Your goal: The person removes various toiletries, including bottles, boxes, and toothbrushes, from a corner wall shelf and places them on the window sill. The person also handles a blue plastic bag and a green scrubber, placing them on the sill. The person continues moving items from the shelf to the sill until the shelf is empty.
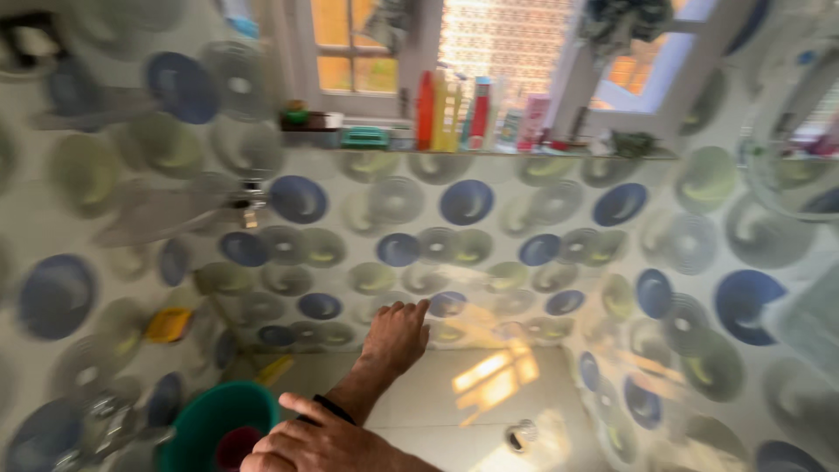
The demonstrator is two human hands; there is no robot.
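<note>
Nearest, one hand [319,446] lies at the bottom edge, fingers loosely curled, grasping nothing, just beside a round teal plastic bucket [210,419]; which hand it is cannot be told. Farther, a second hand [398,332], wearing a black wristband [335,408], reaches with fingers relaxed toward the circle-patterned tiled wall [489,236]. Farthest, coloured plastic bottles [454,114] stand on the windowsill [524,150].

You have two hands in view: your left hand [398,335] and your right hand [323,444]. Below them sits one green bucket [203,426]. One floor drain [521,434] shows. One orange bottle [425,111] stands on the one window sill [489,150].
</note>
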